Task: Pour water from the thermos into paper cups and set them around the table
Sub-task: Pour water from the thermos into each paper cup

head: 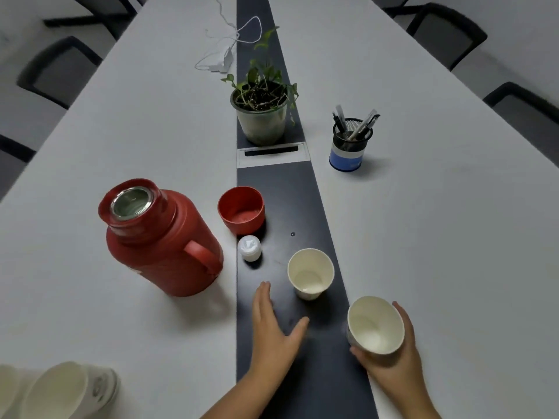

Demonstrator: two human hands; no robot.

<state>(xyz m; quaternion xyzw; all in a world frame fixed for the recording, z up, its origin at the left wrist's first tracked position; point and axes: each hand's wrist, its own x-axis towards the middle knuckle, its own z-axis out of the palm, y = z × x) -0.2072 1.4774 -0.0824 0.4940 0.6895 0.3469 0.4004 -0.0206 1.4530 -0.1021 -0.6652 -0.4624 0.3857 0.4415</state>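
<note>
The thermos [160,237] stands uncapped at the left of the bench [423,237], mouth bare, presumably ready to pour; its red lid cup [241,209] and white stopper [250,247] sit just to its right, clear of the pouring path; the right hand [393,355] is wrapped round one paper cup [375,325], tilted towards the camera; the left hand [272,325] lies spread and empty near a second cup [310,273] standing on the dark centre strip; spare cups [60,391] wait near left; a potted plant [261,113] and pen holder [351,143] stand farther off, hardly obstructing.
</note>
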